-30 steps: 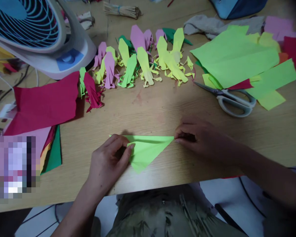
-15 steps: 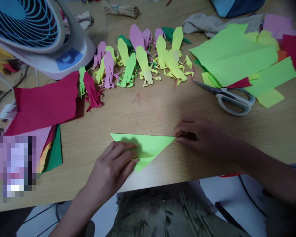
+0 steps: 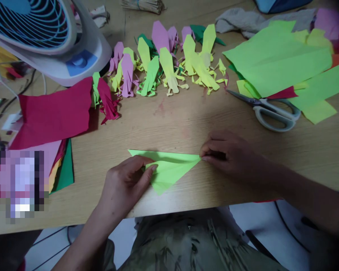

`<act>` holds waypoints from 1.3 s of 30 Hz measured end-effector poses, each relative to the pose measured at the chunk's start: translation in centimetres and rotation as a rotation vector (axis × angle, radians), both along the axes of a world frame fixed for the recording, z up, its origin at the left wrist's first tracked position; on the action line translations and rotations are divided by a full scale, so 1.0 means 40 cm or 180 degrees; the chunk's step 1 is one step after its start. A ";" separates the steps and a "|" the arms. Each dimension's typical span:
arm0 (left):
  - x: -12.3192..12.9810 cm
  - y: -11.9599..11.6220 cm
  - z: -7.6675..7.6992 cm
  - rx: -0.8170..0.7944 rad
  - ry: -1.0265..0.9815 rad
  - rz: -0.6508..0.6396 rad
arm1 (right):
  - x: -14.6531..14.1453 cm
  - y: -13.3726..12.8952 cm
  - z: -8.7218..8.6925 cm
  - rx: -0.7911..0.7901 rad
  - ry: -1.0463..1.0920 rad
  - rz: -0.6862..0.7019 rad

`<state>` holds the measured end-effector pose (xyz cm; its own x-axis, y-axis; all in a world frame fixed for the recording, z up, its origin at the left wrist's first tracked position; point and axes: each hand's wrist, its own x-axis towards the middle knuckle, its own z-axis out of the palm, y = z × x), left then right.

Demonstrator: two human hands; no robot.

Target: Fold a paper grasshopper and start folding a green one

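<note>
- Light green folded sheet (image 3: 172, 174): lies near the middle of the table's (image 3: 169, 130) near edge, roughly triangular, its lowest corner pointing at that edge.
- Left hand (image 3: 122, 182): grip pinches the raised upper layer between thumb and fingers.
- Right hand (image 3: 227, 155): grip closed on the sheet's sharp right corner.
- Main risk, as judged: a crooked crease, caused by the right corner slipping or the left pinch pulling the layer askew.
- Secondary risk: a stray wrinkle or small tear, if the two hands tug against each other.
- Scissors (image 3: 255, 102): toward the right of the table, tip near the yellow cut-paper pieces (image 3: 205, 75); a careless reach could snag them.
- Fan (image 3: 86, 60): far left corner; whether running, cannot tell. A draught could shift loose paper.
</note>
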<state>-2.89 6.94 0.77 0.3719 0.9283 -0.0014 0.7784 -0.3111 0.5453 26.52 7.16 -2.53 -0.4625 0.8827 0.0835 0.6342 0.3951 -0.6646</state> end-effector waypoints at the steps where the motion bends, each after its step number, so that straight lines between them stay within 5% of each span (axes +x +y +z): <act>1: 0.002 0.002 -0.001 -0.0032 -0.0023 0.0081 | -0.001 0.000 -0.002 0.0013 0.0010 0.0008; 39: 0.026 0.050 -0.036 0.0125 0.0576 0.0311 | -0.031 -0.007 -0.004 0.0120 -0.0335 -0.0281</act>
<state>-1.83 8.93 -0.67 0.2772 0.9605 -0.0230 0.8901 -0.2477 0.3826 25.28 6.86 -2.69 -0.3912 0.9175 0.0725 0.7330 0.3582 -0.5782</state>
